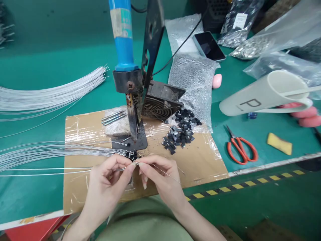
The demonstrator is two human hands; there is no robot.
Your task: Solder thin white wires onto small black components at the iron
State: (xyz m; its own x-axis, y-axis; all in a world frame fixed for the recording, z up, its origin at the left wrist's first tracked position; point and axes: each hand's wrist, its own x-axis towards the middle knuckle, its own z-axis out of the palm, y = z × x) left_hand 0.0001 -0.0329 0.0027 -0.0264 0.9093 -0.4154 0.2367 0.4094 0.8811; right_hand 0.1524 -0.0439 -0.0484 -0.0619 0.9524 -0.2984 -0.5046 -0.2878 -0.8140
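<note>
My left hand (107, 182) is closed in a pinch, with thin white wires (77, 172) running into it from the left. Its fingertips meet those of my right hand (160, 175), which pinches a thin silvery wire (167, 174) trailing out to the right. Whatever small part sits between the fingertips is mostly hidden. Just beyond them lies a bundle of white wires (95, 150) with black ends (130, 155). A blue-handled soldering iron (124, 50) stands tip down in a metal stand (151, 36), its tip above the black base plate (140, 140).
Cardboard (200, 160) covers the work spot, with a heap of small black parts (179, 130) and a fan (160, 100). More white wires (50, 97) lie left. Rightward are orange-handled scissors (242, 150), a yellow sponge (279, 144), a tipped white mug (253, 95), a phone (209, 46) and bubble wrap (192, 83).
</note>
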